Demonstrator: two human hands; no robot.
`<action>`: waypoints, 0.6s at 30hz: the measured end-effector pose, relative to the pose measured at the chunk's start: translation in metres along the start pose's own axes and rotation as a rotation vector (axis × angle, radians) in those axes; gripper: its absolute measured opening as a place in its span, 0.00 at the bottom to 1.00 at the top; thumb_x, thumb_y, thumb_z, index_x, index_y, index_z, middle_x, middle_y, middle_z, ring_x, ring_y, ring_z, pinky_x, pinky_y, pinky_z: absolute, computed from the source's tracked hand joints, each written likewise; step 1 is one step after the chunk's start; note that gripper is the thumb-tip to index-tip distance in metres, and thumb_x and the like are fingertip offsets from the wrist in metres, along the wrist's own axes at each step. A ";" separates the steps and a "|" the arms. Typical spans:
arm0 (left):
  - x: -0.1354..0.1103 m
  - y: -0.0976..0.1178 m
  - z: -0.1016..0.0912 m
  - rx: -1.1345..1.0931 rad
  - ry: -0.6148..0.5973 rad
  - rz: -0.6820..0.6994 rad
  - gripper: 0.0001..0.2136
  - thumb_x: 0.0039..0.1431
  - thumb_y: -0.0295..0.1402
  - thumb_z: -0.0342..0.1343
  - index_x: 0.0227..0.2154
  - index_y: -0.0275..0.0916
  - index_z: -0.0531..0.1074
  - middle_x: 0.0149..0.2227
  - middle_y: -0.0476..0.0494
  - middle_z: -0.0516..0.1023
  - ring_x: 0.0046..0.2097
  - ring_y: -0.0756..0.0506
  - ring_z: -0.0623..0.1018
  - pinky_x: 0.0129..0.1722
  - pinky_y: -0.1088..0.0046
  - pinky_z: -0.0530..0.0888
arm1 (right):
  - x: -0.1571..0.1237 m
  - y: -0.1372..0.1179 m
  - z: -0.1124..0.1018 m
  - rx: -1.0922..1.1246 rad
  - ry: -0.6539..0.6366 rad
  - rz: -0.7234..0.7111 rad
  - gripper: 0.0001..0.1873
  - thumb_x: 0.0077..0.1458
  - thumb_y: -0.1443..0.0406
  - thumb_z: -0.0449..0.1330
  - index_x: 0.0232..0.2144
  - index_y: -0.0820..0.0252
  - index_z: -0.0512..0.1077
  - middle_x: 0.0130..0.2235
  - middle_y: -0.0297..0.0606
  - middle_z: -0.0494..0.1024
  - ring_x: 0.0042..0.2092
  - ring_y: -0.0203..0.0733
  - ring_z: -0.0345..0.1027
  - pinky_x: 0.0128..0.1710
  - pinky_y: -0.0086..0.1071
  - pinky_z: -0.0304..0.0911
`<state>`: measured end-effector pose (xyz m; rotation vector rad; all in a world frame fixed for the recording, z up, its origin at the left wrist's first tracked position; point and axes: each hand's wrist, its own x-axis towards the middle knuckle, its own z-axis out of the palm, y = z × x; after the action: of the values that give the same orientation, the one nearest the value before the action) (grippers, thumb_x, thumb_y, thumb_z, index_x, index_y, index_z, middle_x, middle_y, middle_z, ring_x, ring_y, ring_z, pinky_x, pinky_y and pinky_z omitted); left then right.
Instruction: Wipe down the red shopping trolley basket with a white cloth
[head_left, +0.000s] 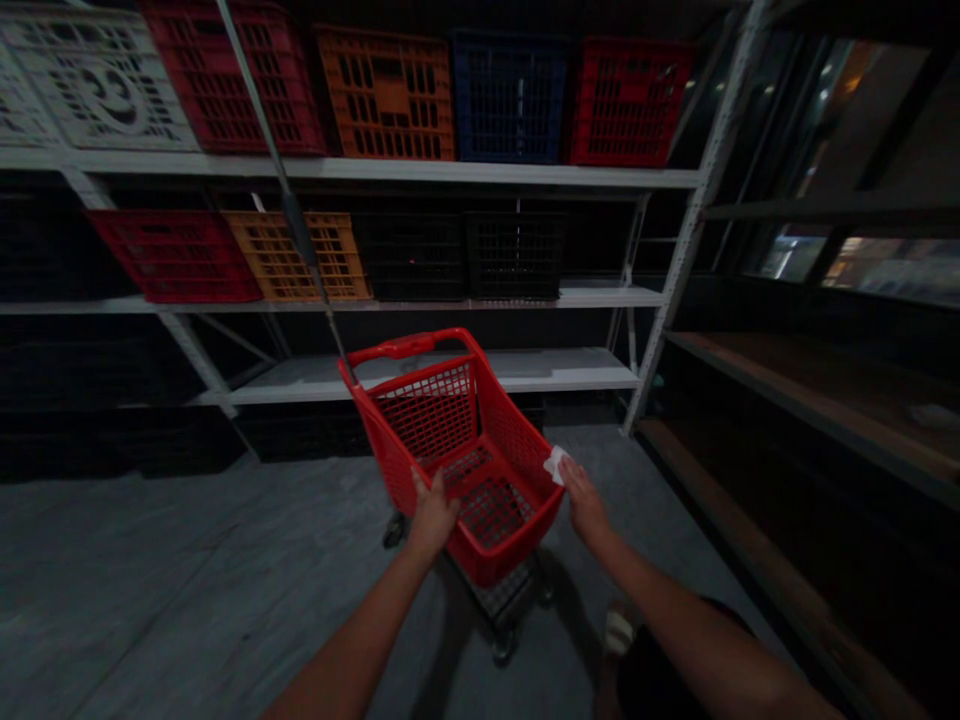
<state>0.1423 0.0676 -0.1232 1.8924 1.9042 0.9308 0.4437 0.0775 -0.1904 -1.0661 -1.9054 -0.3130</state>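
A red plastic shopping cart (431, 415) with mesh walls and small wheels stands on the floor just ahead of me. My left hand (433, 515) grips the near rim of the cart. My right hand (585, 500) is at the cart's right rim, with a piece of white tissue (556, 464) pinched at its fingertips. The tissue touches the rim. The cart's basket holds nothing that I can see, and its lower rack is partly hidden by the basket.
White metal shelving (375, 170) ahead holds several red, orange, blue, black and white plastic crates (386, 95). Dark wooden shelves (787, 400) run along the right, below a glass window. Grey concrete floor (187, 560) lies left of the cart. A sandalled foot (619, 630) shows below my right arm.
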 end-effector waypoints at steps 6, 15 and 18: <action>0.009 -0.025 -0.012 0.093 0.005 0.068 0.27 0.50 0.26 0.47 0.56 0.36 0.55 0.63 0.38 0.44 0.60 0.42 0.59 0.58 0.67 0.59 | -0.041 -0.084 0.003 0.166 0.000 0.152 0.30 0.57 0.75 0.40 0.60 0.52 0.48 0.61 0.34 0.53 0.62 0.40 0.43 0.59 0.45 0.51; -0.021 0.011 -0.029 0.531 0.143 0.265 0.18 0.58 0.36 0.43 0.50 0.35 0.64 0.60 0.35 0.56 0.62 0.38 0.54 0.58 0.56 0.56 | -0.018 -0.041 -0.021 0.260 0.281 0.566 0.25 0.59 0.69 0.42 0.59 0.59 0.54 0.57 0.43 0.60 0.58 0.46 0.54 0.55 0.51 0.52; -0.042 0.030 -0.004 0.542 -0.125 0.319 0.20 0.61 0.40 0.37 0.40 0.34 0.72 0.41 0.33 0.75 0.46 0.40 0.74 0.48 0.58 0.67 | -0.002 -0.064 -0.009 0.294 0.142 0.470 0.25 0.57 0.71 0.45 0.57 0.54 0.58 0.60 0.39 0.56 0.59 0.45 0.53 0.56 0.46 0.54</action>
<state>0.1669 0.0239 -0.1110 2.5486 1.9478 0.3690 0.3995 0.0333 -0.1746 -1.2125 -1.4654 0.1510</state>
